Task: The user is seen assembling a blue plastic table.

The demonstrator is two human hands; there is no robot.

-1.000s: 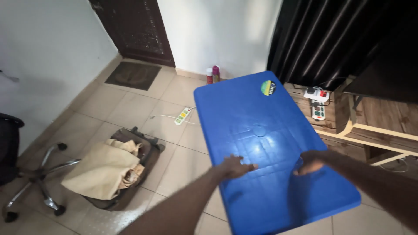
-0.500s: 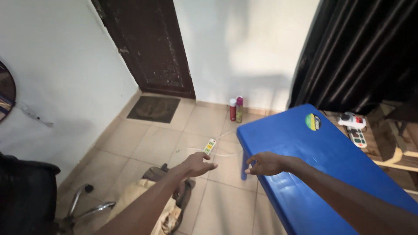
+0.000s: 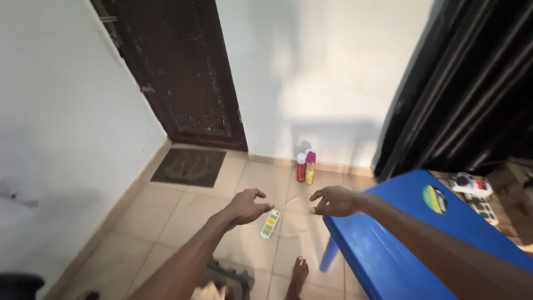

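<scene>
My left hand point(image 3: 246, 206) hovers in the air over the tiled floor, fingers apart, holding nothing. My right hand point(image 3: 332, 200) floats just beyond the near-left corner of a blue plastic table point(image 3: 408, 239), fingers loosely curled and empty. Between and below the two hands a white power strip point(image 3: 270, 224) lies on the tiles with its cable trailing right. Neither hand touches the table.
A dark wooden door point(image 3: 180, 72) with a brown mat point(image 3: 189, 166) is ahead. Two spray cans point(image 3: 305, 166) stand by the white wall. Black curtain point(image 3: 472, 89) at right, another power strip point(image 3: 472, 186) beyond the table. My bare foot point(image 3: 298, 273) is on the tiles.
Both hands have come off the blue table and lifted forward over the floor. The view has tilted up toward the door; the chair and the bag have dropped out of view.
</scene>
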